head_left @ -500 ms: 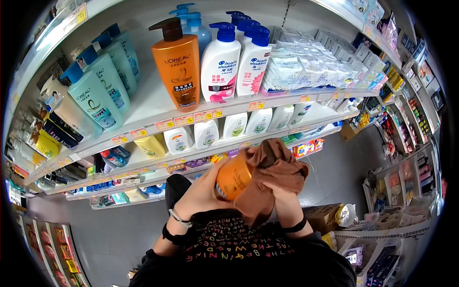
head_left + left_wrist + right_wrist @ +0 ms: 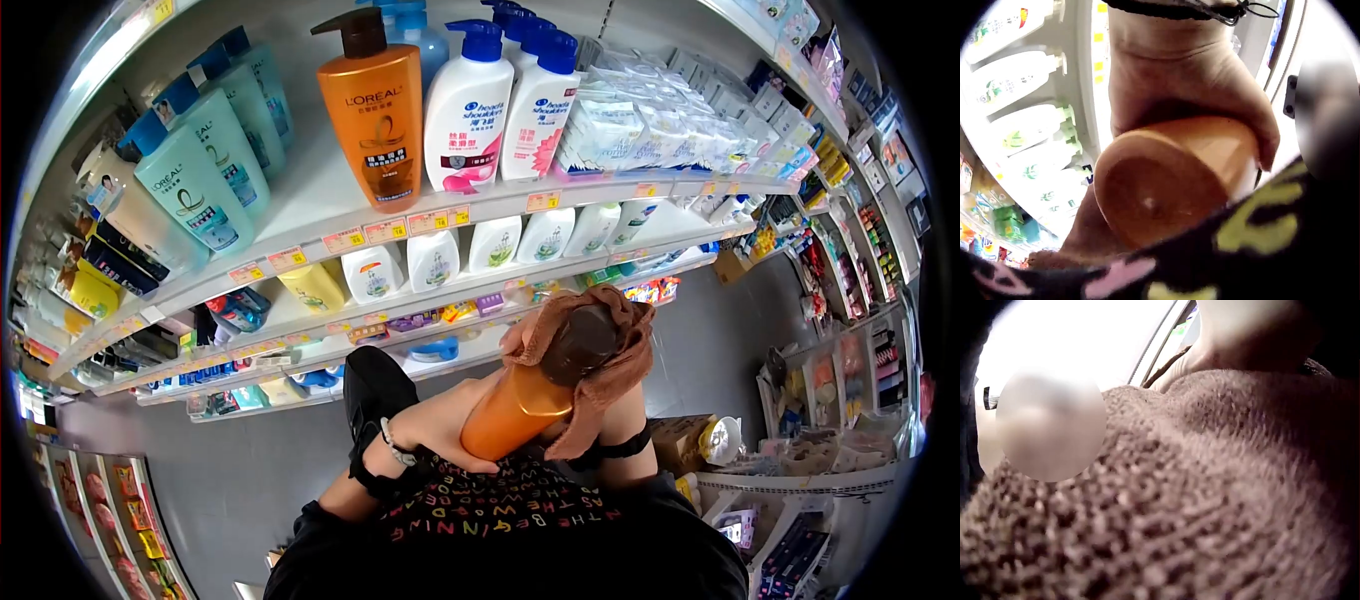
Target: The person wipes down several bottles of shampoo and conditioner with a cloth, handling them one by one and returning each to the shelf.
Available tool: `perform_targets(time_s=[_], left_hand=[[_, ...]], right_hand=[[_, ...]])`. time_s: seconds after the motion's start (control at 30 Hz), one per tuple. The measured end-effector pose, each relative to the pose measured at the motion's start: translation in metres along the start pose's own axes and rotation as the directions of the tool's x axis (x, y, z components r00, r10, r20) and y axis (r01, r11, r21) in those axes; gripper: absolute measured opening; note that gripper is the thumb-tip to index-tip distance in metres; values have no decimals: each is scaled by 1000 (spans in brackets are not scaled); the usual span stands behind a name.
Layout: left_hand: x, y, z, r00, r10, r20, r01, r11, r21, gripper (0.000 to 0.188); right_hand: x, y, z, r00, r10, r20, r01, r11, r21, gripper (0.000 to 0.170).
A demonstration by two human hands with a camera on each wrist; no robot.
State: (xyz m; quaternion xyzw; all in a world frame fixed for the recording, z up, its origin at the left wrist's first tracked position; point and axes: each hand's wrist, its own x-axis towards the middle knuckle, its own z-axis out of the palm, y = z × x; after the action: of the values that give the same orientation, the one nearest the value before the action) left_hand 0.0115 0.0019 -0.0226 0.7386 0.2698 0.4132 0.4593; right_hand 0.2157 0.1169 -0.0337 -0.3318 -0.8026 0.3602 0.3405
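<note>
An orange pump bottle (image 2: 515, 415) with a dark brown pump top (image 2: 580, 345) is held tilted in front of the person's chest. My left hand (image 2: 445, 425) grips its body from the left side, near the base. In the left wrist view the bottle's round bottom (image 2: 1154, 194) faces the camera below the left hand (image 2: 1191, 81). A brown terry cloth (image 2: 610, 385) is draped round the pump end. My right hand (image 2: 1241, 337) holds the cloth against the bottle from behind; most of its fingers are hidden by cloth and bottle.
A shelf (image 2: 300, 225) ahead carries a matching orange L'Oréal bottle (image 2: 372, 125), white Head & Shoulders bottles (image 2: 468, 125), teal bottles (image 2: 195, 190) and packs of cotton (image 2: 640, 125). White bottles (image 2: 433, 262) line the tier below. A cardboard box (image 2: 680, 440) stands by the right arm.
The bottle has turned, so its dark pump top now shows and its front label no longer does. The cloth has shifted off the top to wrap around it.
</note>
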Motion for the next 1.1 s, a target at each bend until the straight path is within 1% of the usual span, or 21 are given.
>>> perform_targets(time_s=[0.03,0.07,0.1,0.13,0.17,0.2,0.23,0.27,0.33,0.37,0.47,0.73,0.8,0.83,0.87,0.9,0.97,1.0,1.03,1.07,1.1], left_hand=[[1,-1,-6,993,16,113,-4,995,-102,82],[0,-2,-8,974,44,222,2,979,-204,77],[-2,-2,-8,974,44,222,4,978,-210,77],[-4,-1,-8,975,-27,221,97,945,-311,74],[-5,1,-9,969,-98,228,186,895,-405,71],[-6,2,-10,956,-166,242,268,829,-491,69],[-8,-1,-9,976,-151,156,206,873,-442,74],[-8,1,-6,976,-151,159,207,874,-440,74],[0,13,2,954,-287,-84,270,948,-170,83],[6,13,5,959,-164,-232,176,984,35,91],[6,10,13,895,-251,-369,313,942,119,93],[12,9,20,772,-195,-605,483,798,360,96],[7,-1,18,737,-219,-640,546,751,372,95],[6,-1,17,737,-220,-639,546,751,371,95],[5,-1,17,742,-217,-634,548,742,387,94],[5,-1,17,749,-215,-627,547,734,402,93],[7,3,21,748,-231,-623,550,741,385,92],[9,4,23,743,-242,-625,554,746,370,91],[10,3,25,746,-243,-620,552,746,372,91],[10,1,27,759,-165,-630,470,808,355,91],[11,0,28,762,-85,-642,382,859,340,91]], right_hand=[[-4,27,10,989,115,91,-144,879,454,50],[-8,41,15,960,175,219,-279,547,789,48],[-2,18,8,965,170,201,-240,262,935,45],[-3,-2,5,964,176,200,-241,260,935,45],[-4,-20,5,992,128,16,-97,662,743,44],[-4,-29,10,992,4,-130,47,923,382,44],[-4,-33,23,973,93,-210,114,599,792,35],[0,-43,27,973,92,-213,117,599,792,35],[10,-78,25,828,526,-193,-158,550,820,45],[14,-92,23,768,628,-129,-251,480,841,47],[6,-86,28,728,669,-149,-310,515,799,47],[-29,-36,29,696,469,-544,-160,839,519,36],[-23,-90,8,790,84,-608,185,912,365,28],[-21,-89,1,697,-111,-709,153,988,-5,27],[-20,-88,0,684,-40,-728,323,912,254,28],[-25,-87,-3,681,-36,-731,318,914,252,28],[-43,-86,-11,935,38,-353,131,887,442,39],[-48,-87,-14,990,61,-129,12,865,502,49],[-25,-106,-23,934,-358,11,337,869,-362,54],[-19,-111,-9,992,-120,-39,120,993,-2,57],[-19,-109,-6,976,-218,-5,215,967,-134,55]])
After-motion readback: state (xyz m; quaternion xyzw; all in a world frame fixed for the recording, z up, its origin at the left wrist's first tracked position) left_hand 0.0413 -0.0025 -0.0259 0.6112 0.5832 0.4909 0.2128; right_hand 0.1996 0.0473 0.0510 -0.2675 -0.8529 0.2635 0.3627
